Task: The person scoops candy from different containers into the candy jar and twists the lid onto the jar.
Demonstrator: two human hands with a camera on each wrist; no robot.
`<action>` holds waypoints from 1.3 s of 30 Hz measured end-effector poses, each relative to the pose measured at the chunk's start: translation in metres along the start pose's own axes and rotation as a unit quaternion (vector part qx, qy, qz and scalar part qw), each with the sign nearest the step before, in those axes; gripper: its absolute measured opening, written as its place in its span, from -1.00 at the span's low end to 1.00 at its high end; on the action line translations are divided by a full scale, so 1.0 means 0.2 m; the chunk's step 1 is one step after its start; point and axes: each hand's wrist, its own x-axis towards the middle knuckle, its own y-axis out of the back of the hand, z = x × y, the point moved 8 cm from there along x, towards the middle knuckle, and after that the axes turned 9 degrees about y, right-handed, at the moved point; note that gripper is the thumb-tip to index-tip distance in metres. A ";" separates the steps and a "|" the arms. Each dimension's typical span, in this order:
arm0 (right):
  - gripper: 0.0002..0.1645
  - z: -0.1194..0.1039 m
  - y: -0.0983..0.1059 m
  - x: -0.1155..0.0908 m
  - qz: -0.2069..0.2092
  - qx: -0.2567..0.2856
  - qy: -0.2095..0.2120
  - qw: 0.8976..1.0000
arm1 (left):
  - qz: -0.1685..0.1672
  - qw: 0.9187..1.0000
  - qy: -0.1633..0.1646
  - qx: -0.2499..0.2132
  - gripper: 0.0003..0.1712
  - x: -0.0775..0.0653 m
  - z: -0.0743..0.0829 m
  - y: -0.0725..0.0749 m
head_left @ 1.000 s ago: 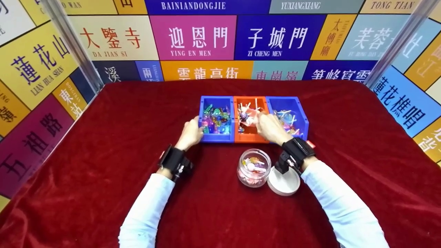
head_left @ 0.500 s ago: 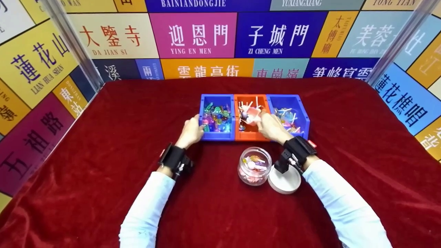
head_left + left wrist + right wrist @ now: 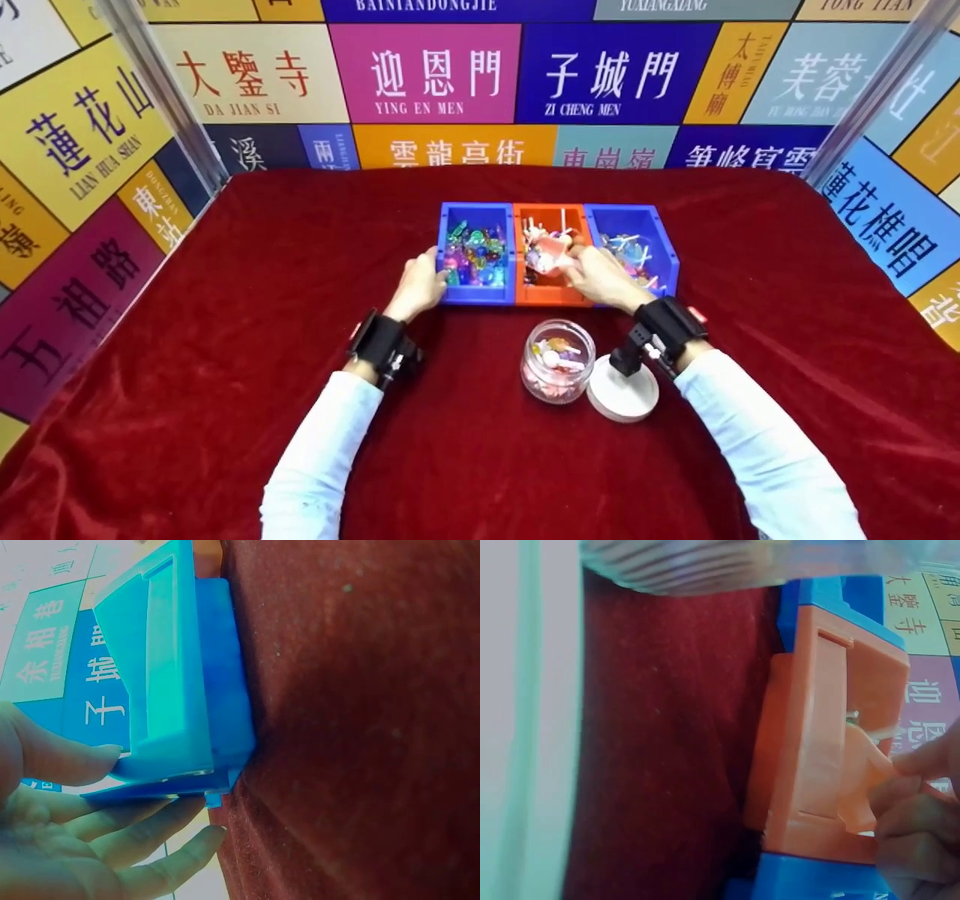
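My left hand (image 3: 417, 286) grips the near left corner of the left blue bin (image 3: 478, 294), thumb on its top edge and fingers along its outer side, as the left wrist view (image 3: 176, 690) shows. This bin holds glassy coloured beads (image 3: 476, 255). My right hand (image 3: 606, 276) pinches a small pink scoop (image 3: 553, 249) inside the middle orange bin (image 3: 551, 295). Pale pieces show at the scoop's mouth, and small white-sticked pieces (image 3: 534, 226) lie behind it. In the right wrist view, curled fingers (image 3: 915, 814) hold the scoop over the orange bin's front wall.
To the right, another blue bin (image 3: 670, 262) holds mixed small pieces, partly behind my right hand. In front of the bins stands an uncovered glass jar (image 3: 555, 386) part full of small pieces, with its white lid (image 3: 624, 397) beside it. Red cloth (image 3: 465, 450) covers the table.
The scoop has shifted and turned inside the orange bin, with pale pieces now at its mouth. My left hand keeps its grip on the left blue bin. The jar and lid stay put.
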 end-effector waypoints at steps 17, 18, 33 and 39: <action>-0.71 0.01 0.03 -0.08 0.007 0.062 -0.005 0.998 | 0.007 1.000 -0.010 0.001 -0.48 -0.01 0.00 -0.02; -0.71 0.02 0.04 -0.08 0.011 0.071 -0.007 0.997 | 0.009 1.000 -0.011 0.000 -0.48 -0.01 0.00 -0.01; -0.62 0.08 0.09 -0.18 0.009 0.206 -0.032 0.978 | 0.015 0.999 -0.017 -0.032 -0.40 -0.04 0.03 0.00; -0.69 0.01 0.16 -0.25 -0.004 0.272 -0.048 0.961 | 0.086 0.991 -0.074 -0.066 -0.37 -0.08 0.10 0.07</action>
